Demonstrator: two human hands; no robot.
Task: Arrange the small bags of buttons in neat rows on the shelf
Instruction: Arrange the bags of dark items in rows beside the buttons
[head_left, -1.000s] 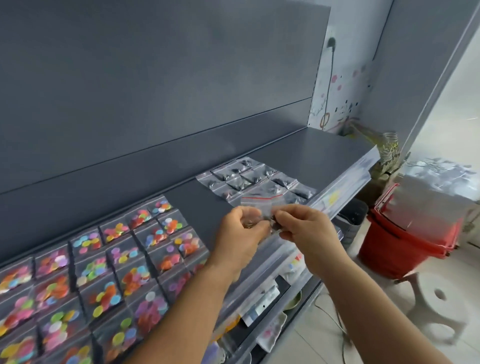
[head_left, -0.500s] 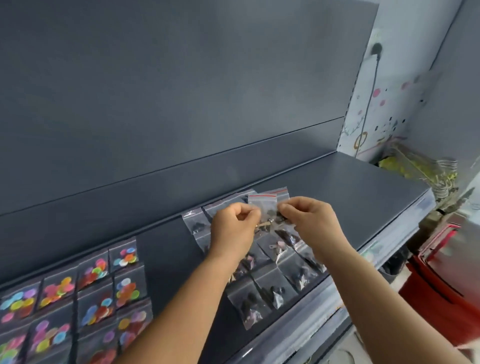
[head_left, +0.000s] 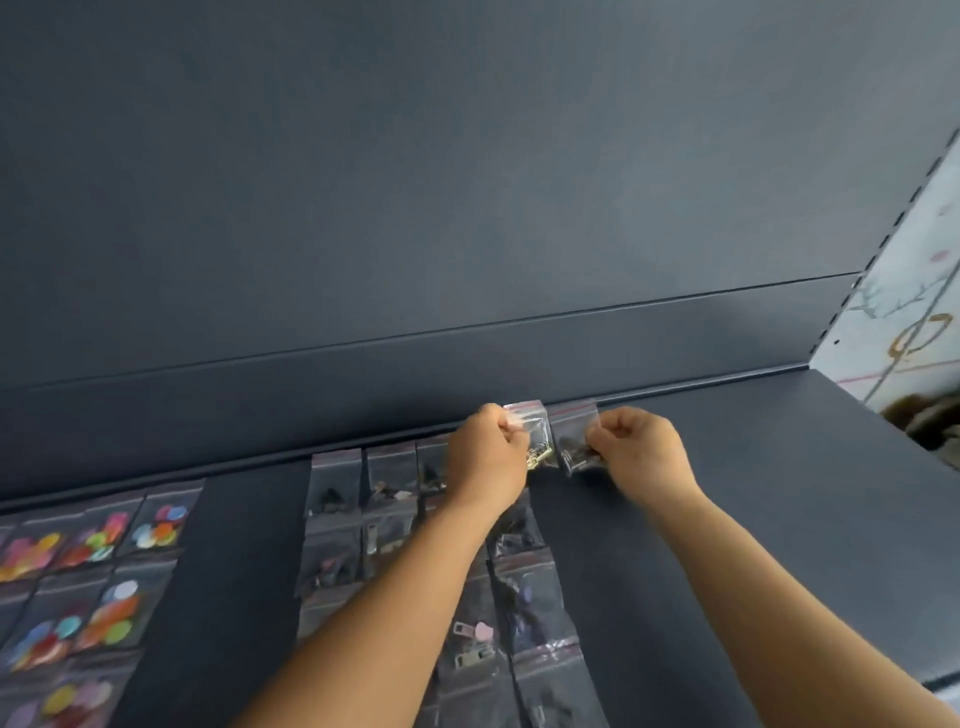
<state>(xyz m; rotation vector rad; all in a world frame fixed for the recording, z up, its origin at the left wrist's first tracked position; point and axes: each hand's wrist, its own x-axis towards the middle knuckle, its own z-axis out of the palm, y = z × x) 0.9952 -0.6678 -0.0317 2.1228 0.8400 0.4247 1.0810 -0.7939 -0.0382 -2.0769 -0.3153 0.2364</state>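
- Head view: my left hand (head_left: 488, 454) pinches a small clear bag (head_left: 532, 431) by its left edge, at the far edge of the dark shelf (head_left: 779, 493).
- My right hand (head_left: 641, 449) grips a second bag (head_left: 574, 441) just right of the first; the two bags sit side by side against the back panel (head_left: 467, 208).
- Rows of dark-filled bags (head_left: 363, 519) lie nearer, under my left forearm.
- Bags of coloured buttons (head_left: 98, 571) fill the near left of the shelf, well apart from my hands.
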